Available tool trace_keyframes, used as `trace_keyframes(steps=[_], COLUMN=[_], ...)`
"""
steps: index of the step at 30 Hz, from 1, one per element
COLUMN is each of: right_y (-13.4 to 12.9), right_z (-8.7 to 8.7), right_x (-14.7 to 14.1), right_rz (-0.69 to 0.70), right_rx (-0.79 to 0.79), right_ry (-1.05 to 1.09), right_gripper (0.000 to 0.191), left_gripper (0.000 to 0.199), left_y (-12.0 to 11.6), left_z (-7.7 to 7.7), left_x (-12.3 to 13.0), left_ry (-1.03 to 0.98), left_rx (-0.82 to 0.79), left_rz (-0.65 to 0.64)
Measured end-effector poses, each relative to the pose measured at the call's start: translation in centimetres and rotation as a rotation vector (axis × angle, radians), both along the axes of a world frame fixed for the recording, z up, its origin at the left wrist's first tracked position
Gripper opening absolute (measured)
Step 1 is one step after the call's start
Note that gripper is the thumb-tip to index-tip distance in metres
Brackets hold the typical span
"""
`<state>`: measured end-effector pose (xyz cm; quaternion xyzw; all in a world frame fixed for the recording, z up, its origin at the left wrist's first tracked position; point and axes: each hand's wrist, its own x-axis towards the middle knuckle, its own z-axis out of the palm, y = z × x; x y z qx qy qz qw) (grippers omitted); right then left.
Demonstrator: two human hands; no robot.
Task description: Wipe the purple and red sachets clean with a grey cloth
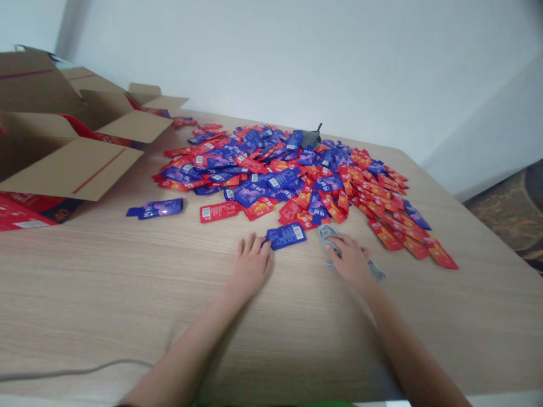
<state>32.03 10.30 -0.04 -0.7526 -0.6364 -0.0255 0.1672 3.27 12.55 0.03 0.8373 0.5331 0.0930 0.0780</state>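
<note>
My left hand (252,264) rests on the table with its fingers stretched forward and slightly apart. Its fingertips reach the narrow end of a blue sachet (287,236), which lies flat with a white barcode label facing up. To the right, my right hand (351,262) is curled over a crumpled grey cloth (326,233); part of the cloth sticks out past the wrist side. Beyond both hands spreads a large heap of red and blue sachets (254,186). Another blue sachet (162,208) lies alone to the left, near the boxes.
Open cardboard boxes (68,164) with spread flaps stand at the left. A dark grey cloth bundle (309,139) sits at the back of the heap. Red sachets (418,229) overlap in rows at the right. A grey cable (85,368) crosses the table's front left.
</note>
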Motion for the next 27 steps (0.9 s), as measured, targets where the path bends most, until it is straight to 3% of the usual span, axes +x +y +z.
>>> trace_keyframes(steps=[4, 6, 9, 11, 15, 19, 23, 27], right_y=[0.3, 1.5, 3.4, 4.3, 4.3, 3.8, 6.3, 12.1], right_z=[1.7, 2.2, 2.1, 1.7, 0.6, 0.3, 2.7, 6.6], right_x=[-1.3, -3.1, -5.8, -6.9, -7.2, -6.1, -4.5, -2.8], right_rz=[0.075, 0.251, 0.535, 0.596, 0.591, 0.564, 0.411, 0.239], right_rx=[0.015, -0.018, -0.199, -0.216, -0.013, 0.060, 0.057, 0.082], right_ry=[-0.059, -0.033, 0.016, 0.006, -0.060, -0.083, -0.073, -0.040], right_gripper=[0.035, 0.049, 0.078, 0.074, 0.039, 0.034, 0.039, 0.039], left_gripper=[0.043, 0.045, 0.049, 0.051, 0.054, 0.052, 0.048, 0.043], left_y=[0.5, 0.6, 0.7, 0.8, 1.2, 2.3, 3.1, 2.6], left_z=[0.5, 0.7, 1.0, 1.2, 1.8, 2.5, 3.4, 4.0], left_x=[0.3, 0.2, -0.3, -0.9, -2.2, -2.8, -3.0, -3.4], left_ry=[0.001, 0.003, -0.004, -0.019, -0.072, -0.126, -0.138, -0.109], left_rx=[-0.037, -0.062, -0.093, -0.109, -0.134, -0.168, -0.198, -0.222], left_rz=[-0.007, -0.019, -0.047, -0.071, -0.089, -0.076, -0.061, -0.068])
